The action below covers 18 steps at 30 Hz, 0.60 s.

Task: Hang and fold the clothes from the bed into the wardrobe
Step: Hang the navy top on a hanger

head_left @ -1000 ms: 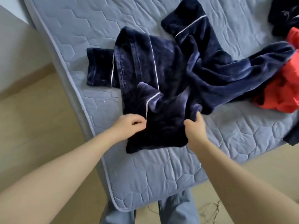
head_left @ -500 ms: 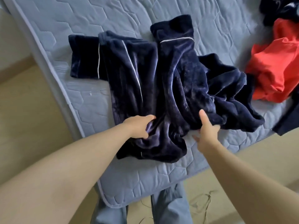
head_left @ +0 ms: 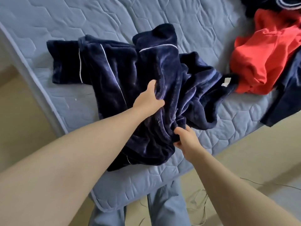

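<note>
Grey mattress [head_left: 97,22], rumpled navy fleece garment [head_left: 171,67], left hand [head_left: 147,101] seemingly gripping, right hand [head_left: 185,139] pinching

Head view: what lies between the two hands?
Only folds of the navy fleece garment, gripped by left hand and right hand, per the head view.

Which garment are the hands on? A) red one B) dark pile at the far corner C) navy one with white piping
C: the left hand and the right hand both grip the navy garment on the bed; neither touches the red garment.
</note>
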Each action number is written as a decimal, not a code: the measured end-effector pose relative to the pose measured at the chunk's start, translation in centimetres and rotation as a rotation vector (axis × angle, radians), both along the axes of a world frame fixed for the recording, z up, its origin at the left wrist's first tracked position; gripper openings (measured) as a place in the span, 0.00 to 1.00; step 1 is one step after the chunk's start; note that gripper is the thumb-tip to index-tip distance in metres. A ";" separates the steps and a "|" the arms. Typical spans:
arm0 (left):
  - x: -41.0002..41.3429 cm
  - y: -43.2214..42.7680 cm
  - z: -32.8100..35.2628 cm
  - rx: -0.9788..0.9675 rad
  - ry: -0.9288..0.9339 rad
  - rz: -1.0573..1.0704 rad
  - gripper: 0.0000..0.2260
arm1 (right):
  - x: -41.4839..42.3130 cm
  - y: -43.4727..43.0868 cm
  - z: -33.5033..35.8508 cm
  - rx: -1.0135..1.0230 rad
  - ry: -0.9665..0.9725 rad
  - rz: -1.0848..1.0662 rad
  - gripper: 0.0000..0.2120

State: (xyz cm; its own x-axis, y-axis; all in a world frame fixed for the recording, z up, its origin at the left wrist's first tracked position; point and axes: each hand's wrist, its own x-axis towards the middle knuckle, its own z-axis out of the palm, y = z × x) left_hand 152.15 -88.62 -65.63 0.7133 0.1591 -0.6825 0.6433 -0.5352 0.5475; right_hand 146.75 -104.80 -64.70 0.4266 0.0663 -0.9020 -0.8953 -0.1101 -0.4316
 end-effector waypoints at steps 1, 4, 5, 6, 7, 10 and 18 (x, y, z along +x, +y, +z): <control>0.0 -0.2 -0.1 0.051 0.050 -0.108 0.31 | -0.1 -0.6 0.1 -0.001 0.025 0.008 0.11; -0.6 -0.4 -0.1 0.132 0.218 -0.460 0.20 | 0.3 -2.8 0.0 -0.080 0.092 -0.145 0.06; -1.0 -0.5 -0.1 0.130 0.301 -0.567 0.17 | 0.8 -3.6 -0.2 -0.128 0.094 -0.248 0.04; -1.4 -0.6 0.1 0.110 0.396 -0.638 0.15 | 1.3 -4.3 -0.3 -0.177 0.086 -0.364 0.05; -1.6 -0.7 0.5 0.083 0.497 -0.683 0.16 | 1.8 -5.1 -0.7 -0.216 0.080 -0.485 0.10; -1.1 -1.7 0.5 0.248 0.495 -0.824 0.20 | 3.3 -6.8 -1.3 -0.211 0.090 -0.767 0.27; 1.5 -5.5 0.7 0.396 -0.265 -0.441 0.12 | 5.6 -5.7 -1.7 0.083 0.182 -0.562 0.08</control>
State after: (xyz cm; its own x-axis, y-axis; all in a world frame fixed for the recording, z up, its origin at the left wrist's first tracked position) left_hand 153.62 -94.10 -64.95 0.9053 0.0163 -0.4245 0.1874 -0.9121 0.3646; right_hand 152.30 -110.50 -66.37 0.2553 -0.0517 -0.9655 -0.8669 0.4299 -0.2523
